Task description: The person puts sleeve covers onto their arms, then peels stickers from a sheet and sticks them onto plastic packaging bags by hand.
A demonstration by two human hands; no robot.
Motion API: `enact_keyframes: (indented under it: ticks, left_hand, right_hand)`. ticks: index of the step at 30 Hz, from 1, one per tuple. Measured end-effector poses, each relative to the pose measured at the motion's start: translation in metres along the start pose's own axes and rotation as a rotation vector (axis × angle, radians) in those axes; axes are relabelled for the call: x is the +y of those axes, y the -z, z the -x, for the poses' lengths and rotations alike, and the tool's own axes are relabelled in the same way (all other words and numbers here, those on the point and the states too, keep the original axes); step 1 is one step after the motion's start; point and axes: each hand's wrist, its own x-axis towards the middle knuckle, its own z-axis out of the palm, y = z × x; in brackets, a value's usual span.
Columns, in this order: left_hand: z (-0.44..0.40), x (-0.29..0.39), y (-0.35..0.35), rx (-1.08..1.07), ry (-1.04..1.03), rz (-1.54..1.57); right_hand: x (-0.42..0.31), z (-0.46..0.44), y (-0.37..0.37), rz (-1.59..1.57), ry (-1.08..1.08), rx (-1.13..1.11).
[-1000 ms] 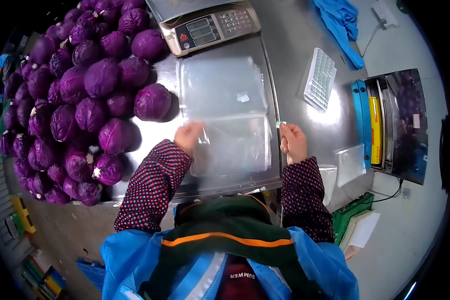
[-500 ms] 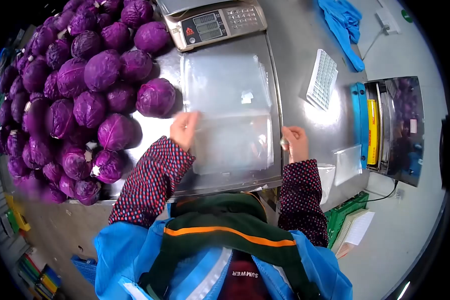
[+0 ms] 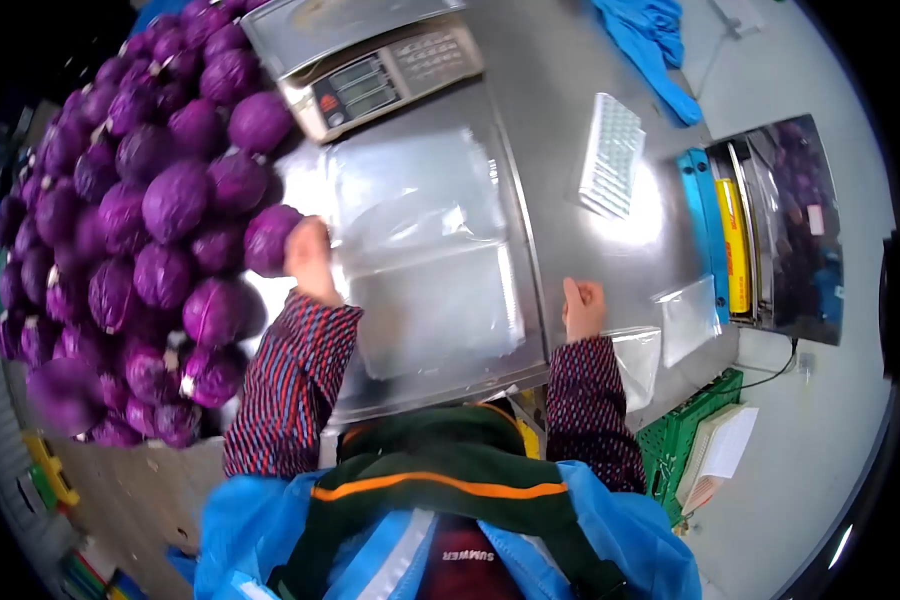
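Observation:
My left hand (image 3: 312,258) is at the right side of a purple cabbage (image 3: 268,241), overlapping its edge in view. Motion smears its fingers, so I cannot tell whether it touches the cabbage. Several more purple cabbages (image 3: 178,202) are heaped to the left. Clear plastic bags (image 3: 435,310) lie flat between my hands in an upper and a lower part. My right hand (image 3: 583,308) is closed above the steel table, right of the bags, thumb upward. Whatever its curled fingers may hold is hidden.
A weighing scale (image 3: 385,80) stands behind the bags. To the right are a white sheet of labels (image 3: 611,155), a blue glove (image 3: 650,55) and a blue-edged machine (image 3: 705,235) with a yellow strip. More clear bags (image 3: 690,320) lie near it, above a green crate (image 3: 685,430).
My left hand has moved left from the bags' edge to the nearest cabbage. My right hand stays closed beside the bags, slightly lower in view. The camera view has shifted and tilted.

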Motion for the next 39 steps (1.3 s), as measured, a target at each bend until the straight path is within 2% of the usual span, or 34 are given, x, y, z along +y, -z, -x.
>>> enact_keyframes:
  ticks: [1,2,3,4,5,6,7,8,10,11,12,13,14,15,16,17,18,19,20,22,24,27,28,30,32,34,36,37,38,39]
  left_hand:
    - [-0.005,0.061,-0.015,0.201,0.309,0.319]
    - [0.003,0.093,-0.036,0.245,0.004,0.24]
    - [0.016,0.097,-0.071,-0.026,-0.042,0.3]
    - [0.029,0.1,-0.106,-0.3,-0.071,0.356]
    - [0.039,0.109,-0.151,-0.492,-0.047,0.054]
    - [0.043,0.125,-0.19,-0.655,-0.076,-0.056]
    - [0.052,0.089,-0.245,-0.541,-0.236,-0.122]
    - [0.059,0.074,-0.291,-0.447,-0.192,-0.255]
    - [0.055,0.055,-0.351,-0.586,0.081,-0.496]
    - [0.049,0.054,-0.366,-0.653,0.094,-0.635]
    - [0.048,0.051,-0.377,-0.727,0.119,-0.783]
    - [0.052,0.035,-0.386,-0.76,0.097,-0.567]
    - [0.058,0.013,-0.387,-0.798,0.083,-0.361]
    - [0.061,0.001,-0.379,-0.834,0.07,-0.161]
    - [0.065,0.015,-0.353,-0.868,0.111,0.007]
    - [0.063,0.046,-0.318,-0.889,0.142,0.185]
    - [0.057,0.077,-0.275,-1.012,0.285,0.254]
    - [0.052,0.1,-0.234,-1.062,0.33,0.238]
    - [0.052,0.123,-0.197,-1.066,0.489,0.288]
    - [0.046,0.141,-0.136,-1.154,0.305,0.184]
    - [0.043,0.156,-0.09,-1.199,0.322,0.138]
    - [0.037,0.149,-0.037,-1.161,0.332,0.202]
    - [0.035,0.138,-0.019,-1.098,0.265,0.076]
    - [0.038,0.168,-0.008,-0.841,-0.333,-0.487]
    - [0.037,0.21,-0.016,-0.82,-0.805,-0.578]
    - [0.054,0.229,-0.034,-0.898,-0.839,-0.51]
    - [0.055,0.231,-0.041,-1.191,-0.617,-0.541]
    - [0.055,0.237,-0.043,-1.21,-0.455,-0.542]
    - [0.052,0.237,-0.041,-1.211,-0.438,-0.438]
    - [0.05,0.235,-0.037,-1.225,-0.416,-0.335]
  right_hand:
    - [-0.004,0.009,0.011,-0.072,-0.032,0.04]
    - [0.003,0.014,0.02,-0.075,-0.036,0.088]
    - [0.011,0.021,0.026,-0.119,-0.04,0.112]
    - [0.009,0.032,0.027,-0.187,-0.134,0.083]
    - [0.018,0.037,0.026,-0.156,-0.13,0.066]
    - [0.026,0.041,0.022,-0.132,-0.124,0.047]
    - [0.017,0.049,0.018,-0.108,-0.163,-0.004]
    - [0.021,0.052,0.013,-0.137,-0.091,-0.03]
    - [0.019,0.056,0.008,-0.079,0.142,-0.096]
    - [0.021,0.057,0.013,-0.004,0.073,-0.177]
    - [0.027,0.056,0.014,0.013,0.219,-0.174]
    - [0.014,0.053,0.023,0.013,0.214,-0.176]
    - [-0.005,0.055,0.036,0.009,0.195,-0.177]
    - [-0.023,0.05,0.048,-0.18,0.046,-0.093]
    - [-0.039,0.038,0.064,-0.369,-0.098,-0.006]
    - [-0.048,0.023,0.083,-0.424,-0.109,0.051]
    - [-0.055,0.007,0.101,-0.478,-0.115,0.106]
    - [-0.062,-0.008,0.112,-0.478,0.036,0.095]
    - [-0.069,-0.021,0.113,-0.444,0.126,0.228]
    - [-0.114,-0.028,0.102,-0.063,0.484,0.241]
    - [-0.13,-0.038,0.096,-0.205,0.394,-0.281]
    - [-0.146,-0.017,0.073,-0.244,0.112,-0.737]
    - [-0.153,-0.002,0.066,-0.258,0.106,-0.704]
    - [-0.163,0.034,0.047,-0.281,0.093,-0.639]
    - [-0.158,0.063,0.029,-0.368,0.192,-0.667]
    - [-0.161,0.092,0.01,-0.517,0.226,-0.709]
    - [-0.165,0.107,0.004,-0.501,0.248,-0.683]
    - [-0.17,0.111,0.006,-0.438,0.281,-0.66]
    - [-0.176,0.113,0.009,-0.382,0.312,-0.626]
    - [-0.181,0.113,0.02,-0.339,0.336,-0.711]
